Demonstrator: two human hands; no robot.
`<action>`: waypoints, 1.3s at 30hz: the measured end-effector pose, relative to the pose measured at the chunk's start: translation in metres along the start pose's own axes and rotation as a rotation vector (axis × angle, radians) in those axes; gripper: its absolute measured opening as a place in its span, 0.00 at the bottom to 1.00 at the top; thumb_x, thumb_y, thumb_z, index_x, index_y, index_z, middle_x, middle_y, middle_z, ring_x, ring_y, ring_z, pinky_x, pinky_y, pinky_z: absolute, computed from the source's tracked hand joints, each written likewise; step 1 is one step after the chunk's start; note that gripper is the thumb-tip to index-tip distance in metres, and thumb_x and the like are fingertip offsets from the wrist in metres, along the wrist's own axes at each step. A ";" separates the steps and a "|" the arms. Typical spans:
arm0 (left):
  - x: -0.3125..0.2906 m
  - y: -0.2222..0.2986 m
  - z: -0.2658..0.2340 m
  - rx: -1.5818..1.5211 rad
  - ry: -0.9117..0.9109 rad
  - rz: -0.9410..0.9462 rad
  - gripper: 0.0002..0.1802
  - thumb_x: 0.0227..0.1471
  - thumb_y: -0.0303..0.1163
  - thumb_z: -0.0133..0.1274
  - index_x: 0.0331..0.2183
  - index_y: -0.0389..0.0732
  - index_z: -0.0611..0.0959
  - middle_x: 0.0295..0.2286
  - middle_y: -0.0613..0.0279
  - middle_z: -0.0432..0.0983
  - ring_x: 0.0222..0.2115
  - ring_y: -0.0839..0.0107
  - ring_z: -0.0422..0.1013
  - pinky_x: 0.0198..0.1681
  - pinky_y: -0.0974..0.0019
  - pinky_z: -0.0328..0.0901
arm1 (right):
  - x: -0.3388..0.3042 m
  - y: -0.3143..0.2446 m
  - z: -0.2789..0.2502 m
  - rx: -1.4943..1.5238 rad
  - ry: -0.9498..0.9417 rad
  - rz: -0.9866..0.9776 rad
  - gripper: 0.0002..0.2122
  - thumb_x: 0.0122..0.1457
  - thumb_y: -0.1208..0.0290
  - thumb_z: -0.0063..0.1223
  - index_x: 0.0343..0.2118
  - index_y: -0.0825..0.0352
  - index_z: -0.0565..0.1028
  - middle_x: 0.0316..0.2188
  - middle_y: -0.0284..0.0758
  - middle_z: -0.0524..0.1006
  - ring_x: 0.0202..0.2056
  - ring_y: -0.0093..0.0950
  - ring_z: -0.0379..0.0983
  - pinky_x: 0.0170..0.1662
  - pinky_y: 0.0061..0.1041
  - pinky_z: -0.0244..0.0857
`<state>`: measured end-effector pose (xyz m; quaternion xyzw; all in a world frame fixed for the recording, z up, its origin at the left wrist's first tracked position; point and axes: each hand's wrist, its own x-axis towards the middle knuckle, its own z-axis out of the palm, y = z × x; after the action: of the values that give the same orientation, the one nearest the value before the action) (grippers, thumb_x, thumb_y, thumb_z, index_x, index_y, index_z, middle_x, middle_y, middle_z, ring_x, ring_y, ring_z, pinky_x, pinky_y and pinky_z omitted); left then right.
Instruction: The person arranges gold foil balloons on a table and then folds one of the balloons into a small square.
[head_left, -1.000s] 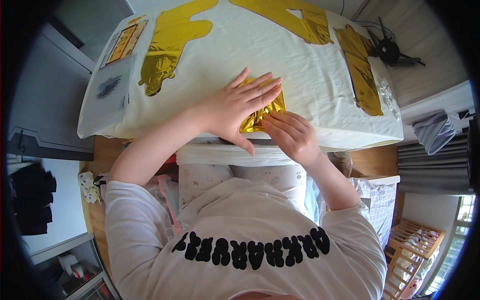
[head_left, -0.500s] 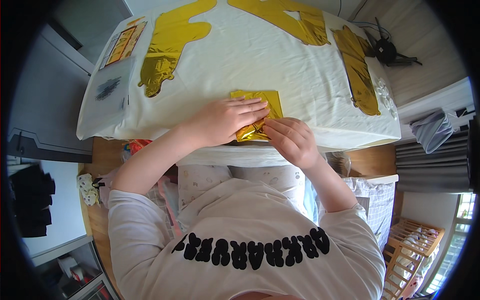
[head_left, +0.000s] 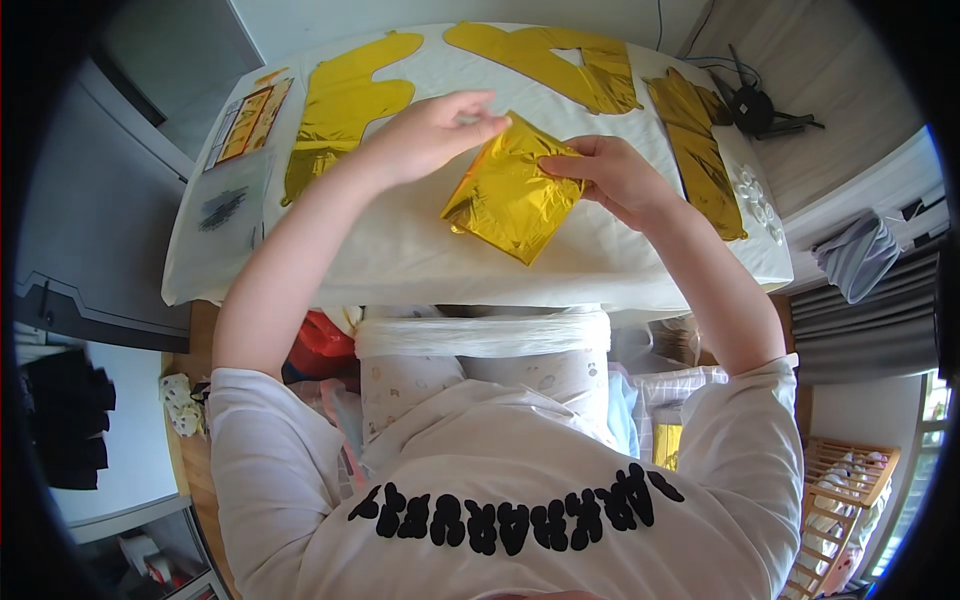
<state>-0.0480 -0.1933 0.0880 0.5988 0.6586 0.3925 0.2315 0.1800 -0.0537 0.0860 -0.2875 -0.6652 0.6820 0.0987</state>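
Observation:
A folded gold foil balloon (head_left: 515, 205) is raised slightly over the white-covered table (head_left: 340, 270), tilted with one corner toward me. My right hand (head_left: 615, 178) grips its right side, the thumb on top and the other fingers mostly hidden beneath. At the upper corner is my left hand (head_left: 430, 130); its thumb tip meets or nearly meets the foil, and its fingers are stretched out apart from the thumb. Flat letter- or number-shaped gold foil balloons lie farther back: one at the left (head_left: 355, 85), another at the far middle (head_left: 560, 60) and a third at the right (head_left: 700, 150).
On the table's left lie a printed orange packet (head_left: 250, 120) and a clear plastic sleeve (head_left: 220, 215). A black device with antennas (head_left: 755, 108) sits at the right back, with small white coils or rings (head_left: 760, 205) nearer me. White strips (head_left: 485, 335) hang across my lap.
The folded foil has been lifted off the table and turned, now in my right hand. My left hand has come off its top and moved up and left to its upper corner.

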 end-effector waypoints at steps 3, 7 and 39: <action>0.000 -0.011 0.030 0.249 0.076 0.202 0.36 0.65 0.53 0.52 0.63 0.37 0.70 0.61 0.51 0.69 0.62 0.56 0.67 0.65 0.55 0.61 | 0.023 0.018 -0.022 -0.002 -0.040 0.126 0.20 0.60 0.67 0.67 0.50 0.74 0.77 0.43 0.36 0.82 0.45 0.25 0.78 0.52 0.25 0.71; 0.000 -0.041 0.057 0.538 -0.104 0.465 0.38 0.65 0.54 0.50 0.66 0.38 0.66 0.67 0.51 0.58 0.69 0.54 0.52 0.72 0.50 0.50 | 0.044 0.029 -0.026 -0.113 -0.066 0.200 0.18 0.62 0.68 0.64 0.51 0.74 0.76 0.45 0.38 0.81 0.46 0.26 0.79 0.50 0.24 0.73; -0.001 -0.040 0.073 0.825 -0.354 0.391 0.56 0.58 0.74 0.41 0.71 0.41 0.54 0.71 0.56 0.49 0.72 0.62 0.43 0.75 0.48 0.31 | -0.015 0.066 0.011 -1.347 0.234 -0.525 0.31 0.68 0.55 0.50 0.67 0.71 0.63 0.69 0.46 0.63 0.71 0.45 0.54 0.73 0.48 0.45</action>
<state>-0.0155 -0.1757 0.0127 0.8105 0.5851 0.0270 0.0053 0.2026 -0.0775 0.0259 -0.1876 -0.9725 0.0438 0.1311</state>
